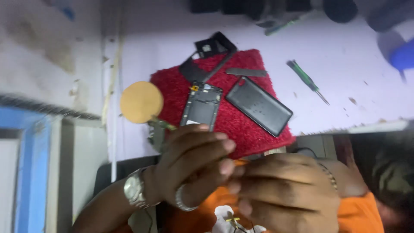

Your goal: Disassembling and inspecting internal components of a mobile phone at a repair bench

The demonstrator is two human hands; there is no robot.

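Observation:
My left hand, with a metal watch on the wrist and a ring, is curled close to the camera, its fingertips meeting those of my right hand. A thin orange sliver shows where the fingers meet; blur hides whether it is something held. Behind the hands, on a red mat, lie an opened phone body and a black back cover. A black phone frame rests on the mat's far edge, and a grey flat strip lies beside it.
A round tan disc sits left of the mat. A green screwdriver lies on the pale table to the right, with a blue object at the far right. Dark items line the far edge. The table's front edge runs just behind my hands.

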